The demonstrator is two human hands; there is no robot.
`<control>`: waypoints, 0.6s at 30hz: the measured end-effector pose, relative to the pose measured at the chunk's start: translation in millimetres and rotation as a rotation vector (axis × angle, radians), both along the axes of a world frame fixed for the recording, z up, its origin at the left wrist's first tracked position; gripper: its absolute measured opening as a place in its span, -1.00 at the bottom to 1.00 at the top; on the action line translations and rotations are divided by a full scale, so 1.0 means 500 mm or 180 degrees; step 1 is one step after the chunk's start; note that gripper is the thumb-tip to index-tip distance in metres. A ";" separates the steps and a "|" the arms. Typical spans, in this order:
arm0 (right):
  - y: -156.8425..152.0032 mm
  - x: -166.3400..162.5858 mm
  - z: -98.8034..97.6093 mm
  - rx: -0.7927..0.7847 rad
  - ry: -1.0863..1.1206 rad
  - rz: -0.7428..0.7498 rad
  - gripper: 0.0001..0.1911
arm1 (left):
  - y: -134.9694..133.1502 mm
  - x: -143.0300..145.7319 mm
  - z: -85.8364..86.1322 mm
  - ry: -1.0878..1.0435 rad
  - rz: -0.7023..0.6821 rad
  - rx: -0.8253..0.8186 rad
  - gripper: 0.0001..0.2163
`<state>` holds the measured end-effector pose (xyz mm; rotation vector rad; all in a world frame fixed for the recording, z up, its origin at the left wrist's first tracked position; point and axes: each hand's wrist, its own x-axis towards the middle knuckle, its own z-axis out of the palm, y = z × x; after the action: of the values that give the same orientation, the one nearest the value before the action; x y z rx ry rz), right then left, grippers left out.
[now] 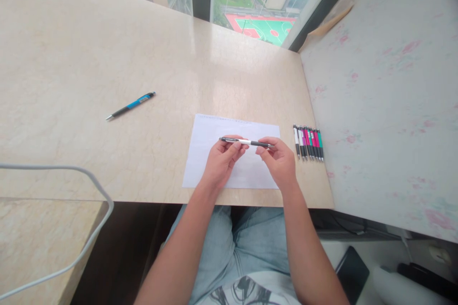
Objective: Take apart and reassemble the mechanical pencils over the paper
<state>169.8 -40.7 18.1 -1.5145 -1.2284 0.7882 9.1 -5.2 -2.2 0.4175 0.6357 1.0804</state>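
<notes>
A white and black pen [245,142] lies level between my two hands, above a sheet of white paper [200,162]. My left hand [226,155] pinches its left part between thumb and fingers. At the other end, my right hand [278,156] grips the black section near the metal tip, with the thumb below it. Some small print or writing runs along the top edge of the paper. To the right of the paper, several pens [308,143] in white, purple, pink and green stand side by side in a row.
A blue and black pen [131,106] lies alone on the beige stone counter [78,66] at the left. A grey cable [96,183] loops over the lower left corner. The flower-patterned wall [379,114] bounds the right side, and a window [265,5] the back.
</notes>
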 end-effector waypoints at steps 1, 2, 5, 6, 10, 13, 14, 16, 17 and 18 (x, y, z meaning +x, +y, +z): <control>0.000 0.000 -0.001 0.0006 -0.0015 -0.0013 -0.76 | 0.000 0.000 -0.002 -0.0012 -0.0006 0.0009 -0.80; 0.000 0.000 -0.003 -0.0011 -0.0023 -0.0024 -0.77 | 0.000 0.000 -0.003 -0.0019 -0.0013 0.0024 -0.80; 0.000 0.000 -0.006 -0.0047 0.0042 -0.0024 -0.76 | 0.000 0.001 -0.006 -0.0008 -0.0010 0.0049 -0.81; -0.001 0.000 -0.006 -0.0028 0.0068 -0.0011 -0.76 | 0.000 0.001 -0.007 0.0003 -0.0001 0.0049 -0.80; -0.002 0.000 -0.005 -0.0009 0.0011 -0.0042 -0.80 | 0.000 0.001 -0.004 0.0009 -0.0014 0.0057 -0.81; -0.002 0.001 -0.003 -0.0049 0.0026 -0.0066 -0.80 | 0.000 0.001 -0.001 -0.0011 -0.0026 0.0053 -0.82; -0.002 0.001 -0.003 -0.0027 0.0069 -0.0063 -0.80 | 0.000 0.001 0.000 -0.0012 -0.0023 0.0047 -0.82; -0.002 0.001 -0.002 0.0033 0.0134 -0.0066 -0.79 | 0.000 0.002 -0.001 -0.0006 -0.0027 0.0043 -0.82; -0.002 0.001 -0.001 0.0042 0.0136 -0.0080 -0.80 | 0.000 0.002 -0.001 0.0000 -0.0034 0.0046 -0.82; -0.002 0.001 0.000 0.0032 0.0122 -0.0093 -0.82 | 0.000 0.002 -0.002 0.0008 -0.0041 0.0052 -0.82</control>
<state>170.2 -41.8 18.3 -1.4995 -1.1778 0.7873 10.1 -5.3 -3.0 0.4366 0.6260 1.0736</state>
